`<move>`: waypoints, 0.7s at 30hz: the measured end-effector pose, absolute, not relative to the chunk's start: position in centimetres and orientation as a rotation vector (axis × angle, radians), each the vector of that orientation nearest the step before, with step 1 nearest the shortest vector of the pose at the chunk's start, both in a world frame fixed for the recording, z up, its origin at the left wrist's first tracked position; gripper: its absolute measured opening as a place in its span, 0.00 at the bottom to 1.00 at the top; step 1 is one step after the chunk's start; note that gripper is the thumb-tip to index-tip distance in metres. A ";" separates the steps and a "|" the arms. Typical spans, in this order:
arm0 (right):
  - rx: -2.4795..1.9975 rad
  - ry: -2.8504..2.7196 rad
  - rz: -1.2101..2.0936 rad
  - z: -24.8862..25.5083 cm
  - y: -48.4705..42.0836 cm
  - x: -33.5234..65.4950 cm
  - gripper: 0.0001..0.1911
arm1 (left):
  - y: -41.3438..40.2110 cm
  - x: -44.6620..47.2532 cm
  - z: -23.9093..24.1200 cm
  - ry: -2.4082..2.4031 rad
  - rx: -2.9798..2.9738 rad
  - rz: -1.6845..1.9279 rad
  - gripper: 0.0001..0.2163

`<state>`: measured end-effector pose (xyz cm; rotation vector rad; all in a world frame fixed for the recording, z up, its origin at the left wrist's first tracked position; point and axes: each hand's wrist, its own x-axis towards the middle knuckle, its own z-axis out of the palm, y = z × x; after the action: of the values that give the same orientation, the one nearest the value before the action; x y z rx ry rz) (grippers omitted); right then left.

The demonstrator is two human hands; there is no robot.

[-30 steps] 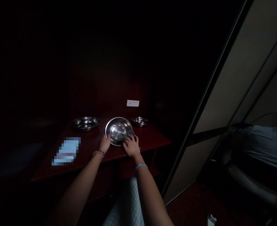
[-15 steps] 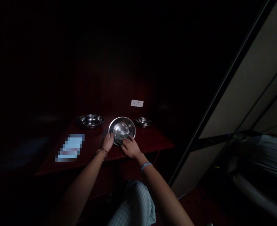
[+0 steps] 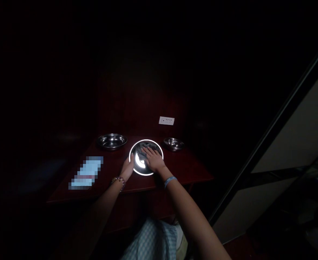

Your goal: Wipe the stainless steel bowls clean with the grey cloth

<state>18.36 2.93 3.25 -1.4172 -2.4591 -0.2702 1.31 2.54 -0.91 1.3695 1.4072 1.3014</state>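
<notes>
A shiny steel plate (image 3: 137, 166) lies on a dark red table (image 3: 186, 168), its rim catching bright light. My left hand (image 3: 128, 167) grips the plate's left rim, thumb over the edge. My right hand (image 3: 153, 159) lies inside the plate, fingers pressed down on a grey cloth (image 3: 145, 148) that shows beyond the fingertips. A bead bracelet is on my left wrist and a blue band on my right.
A steel bowl (image 3: 112, 141) stands at the back left and a smaller steel bowl (image 3: 174, 143) at the back right. A white socket plate (image 3: 166, 120) is on the wall behind. A blurred pale packet (image 3: 86, 172) lies left. A pale sliding panel (image 3: 291, 141) stands right.
My right hand has slid with the cloth from the plate's near rim up into its middle. The left hand keeps hold of the rim. The view has turned left.
</notes>
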 end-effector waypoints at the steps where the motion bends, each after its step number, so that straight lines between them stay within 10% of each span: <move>1: -1.427 -2.451 -0.270 3.5 3.0 18.9 0.30 | 2.5 1.3 -0.9 1.411 1.363 1.306 0.26; 21: -1.463 -2.242 -0.096 -1.3 -5.7 17.8 0.21 | 2.4 1.5 -1.0 1.426 1.468 1.403 0.23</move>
<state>17.76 -5.73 -1.30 -1.4632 -2.2421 -0.0958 1.47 2.40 -0.99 1.4682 1.4264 1.4031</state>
